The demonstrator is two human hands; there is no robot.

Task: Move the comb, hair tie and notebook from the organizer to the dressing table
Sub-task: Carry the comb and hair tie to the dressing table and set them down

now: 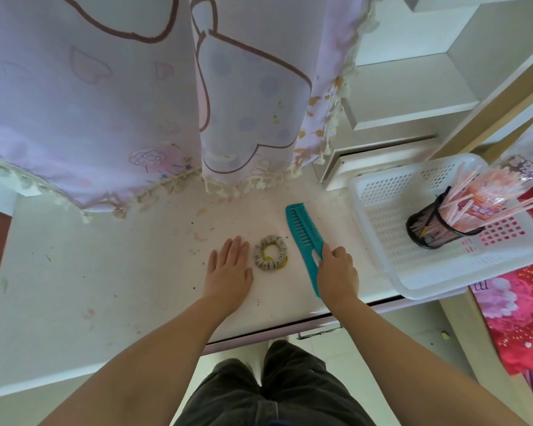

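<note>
The comb [303,233] lies on the desk [105,272], long axis running near to far; the right hand [337,269] grips its near end. The hair tie [270,253] rests just right of the flat, open left hand [230,267]. No notebook shows in the basket [382,186] at right, which is nearer the right hand.

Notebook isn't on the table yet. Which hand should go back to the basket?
Probably right. The right hand is on the comb, next to the white basket on that side. The left hand lies flat beyond the hair tie. No notebook visible.
</note>
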